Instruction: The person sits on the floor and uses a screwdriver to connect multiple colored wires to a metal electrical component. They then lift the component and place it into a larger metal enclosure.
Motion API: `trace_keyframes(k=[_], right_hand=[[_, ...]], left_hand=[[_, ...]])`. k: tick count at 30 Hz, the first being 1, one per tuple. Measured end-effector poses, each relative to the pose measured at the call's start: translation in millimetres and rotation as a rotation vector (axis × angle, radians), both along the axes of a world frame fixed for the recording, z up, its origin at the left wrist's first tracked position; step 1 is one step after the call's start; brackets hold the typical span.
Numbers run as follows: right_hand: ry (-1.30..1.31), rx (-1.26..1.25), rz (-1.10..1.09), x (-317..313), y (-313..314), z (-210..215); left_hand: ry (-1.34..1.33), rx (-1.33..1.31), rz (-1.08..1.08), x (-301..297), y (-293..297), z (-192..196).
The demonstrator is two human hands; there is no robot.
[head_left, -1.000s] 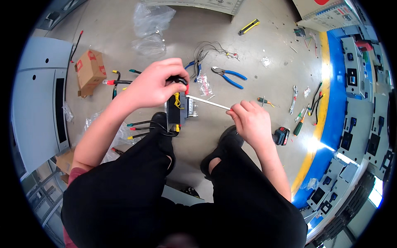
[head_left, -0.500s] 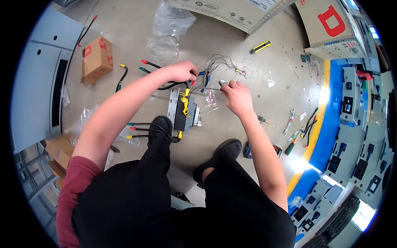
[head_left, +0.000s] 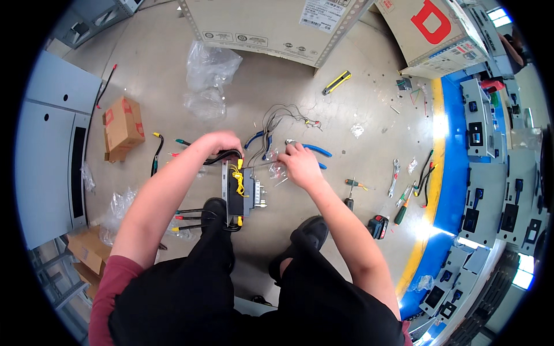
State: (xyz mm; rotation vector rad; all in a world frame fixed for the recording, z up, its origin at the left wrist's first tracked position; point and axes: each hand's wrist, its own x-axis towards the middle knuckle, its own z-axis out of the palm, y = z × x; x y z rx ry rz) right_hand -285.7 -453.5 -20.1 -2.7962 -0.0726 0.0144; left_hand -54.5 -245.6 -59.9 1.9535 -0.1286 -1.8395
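My left hand (head_left: 222,140) is closed at the far end of a dark grey electrical device (head_left: 237,187), over black cables (head_left: 222,155) that curve into it. What its fingertips grip is hidden. A bundle of thin yellow wire (head_left: 238,180) lies on the device, with silvery terminals along its right side. My right hand (head_left: 301,165) is closed on a thin grey rod or wire (head_left: 266,164) that points left toward the device's far end. Blue-handled pliers (head_left: 317,151) lie just beyond that hand. More black cables (head_left: 193,218) with coloured ends leave the device's near end, beside my left shoe.
Thin dark wires (head_left: 280,109) and a yellow knife (head_left: 337,82) lie farther out. Right of my arm are a wrench (head_left: 394,177), a green screwdriver (head_left: 402,212) and a power tool (head_left: 378,226). A small carton (head_left: 124,127) and a grey cabinet (head_left: 49,150) stand left; large cartons (head_left: 259,29) stand ahead.
The whole view has shifted. My left hand has drawn closer to the device's far end, and the red cable end beside its fingers is no longer visible. The pliers' blue handles now show past my right hand.
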Motion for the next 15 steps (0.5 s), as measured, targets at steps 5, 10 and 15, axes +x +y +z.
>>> trace_keyframes(k=[5, 10, 15], right_hand=[[0.036, 0.037, -0.034, -11.5, 10.1, -7.1], [0.05, 0.077, -0.091, -18.7, 9.7, -10.1], [0.024, 0.071, -0.138, -13.8, 2.2, -10.0]], left_hand=[[0.101, 0.119, -0.052, 5.5, -8.4, -3.1], [0.074, 0.091, -0.08, 3.5, -14.4, 3.0], [0.077, -0.057, 0.027, 8.1, -3.7, -4.5]])
